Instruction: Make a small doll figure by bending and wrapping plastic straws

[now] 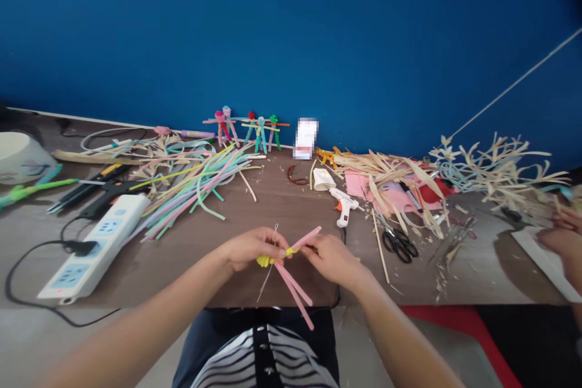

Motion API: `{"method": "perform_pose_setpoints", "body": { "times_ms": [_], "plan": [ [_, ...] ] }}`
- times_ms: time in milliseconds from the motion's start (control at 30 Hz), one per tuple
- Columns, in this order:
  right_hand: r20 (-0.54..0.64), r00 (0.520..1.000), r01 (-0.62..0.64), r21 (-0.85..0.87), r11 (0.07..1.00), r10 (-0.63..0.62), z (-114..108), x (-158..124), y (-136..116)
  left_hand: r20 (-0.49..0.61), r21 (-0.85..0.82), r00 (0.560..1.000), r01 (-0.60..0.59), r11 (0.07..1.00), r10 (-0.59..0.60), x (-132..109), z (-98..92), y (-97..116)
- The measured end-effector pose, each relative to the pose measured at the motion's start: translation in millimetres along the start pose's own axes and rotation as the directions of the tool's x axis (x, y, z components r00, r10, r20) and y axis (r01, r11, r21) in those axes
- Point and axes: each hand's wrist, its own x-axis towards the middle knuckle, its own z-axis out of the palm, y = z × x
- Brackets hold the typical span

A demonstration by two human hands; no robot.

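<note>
Near the front edge of the table, my left hand (255, 246) pinches a small figure made of pink pipe cleaners (294, 286) at its yellow-wrapped middle. My right hand (334, 259) has its fingers closed beside it, on a yellow pipe cleaner (292, 251) that winds round the pink one. Two pink ends hang down toward my lap, and another pokes up between the hands. A thin wire (265, 284) with a looped top crosses by my left fingers; whether it is gripped cannot be told.
Behind lie loose pastel pipe cleaners (204, 179), finished pipe-cleaner dolls (260, 133) and a white glue gun (344, 206). A power strip (97, 248) with a cord stands left. Black scissors (400, 245) and dried husk strips (386, 173) lie right. Another person's hand (561, 242) shows far right.
</note>
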Motion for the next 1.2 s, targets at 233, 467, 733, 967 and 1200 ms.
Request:
{"method": "perform_pose_setpoints", "body": {
  "times_ms": [233,467,733,967,1200],
  "plan": [
    [-0.023,0.999,0.054,0.365,0.929,-0.049,5,5,6,-0.033,-0.039,0.999,-0.029,0.999,0.028,1,0.8,0],
    [0.063,0.998,-0.044,0.838,0.544,-0.018,11,6,7,-0.080,0.030,0.995,-0.051,0.998,0.053,1,4.9,3],
    [0.043,0.994,-0.080,0.922,0.380,0.104,22,12,-3,-0.115,0.079,0.991,-0.059,0.995,0.067,3,8.8,4],
    [-0.073,0.980,-0.031,0.860,0.509,0.184,26,10,-10,-0.225,0.069,0.972,-0.046,0.997,0.060,5,11.6,4],
    [0.069,0.996,-0.091,0.775,0.625,0.060,17,3,-3,-0.123,0.123,0.990,-0.058,0.991,0.073,-1,11.5,10]
  ]
}}
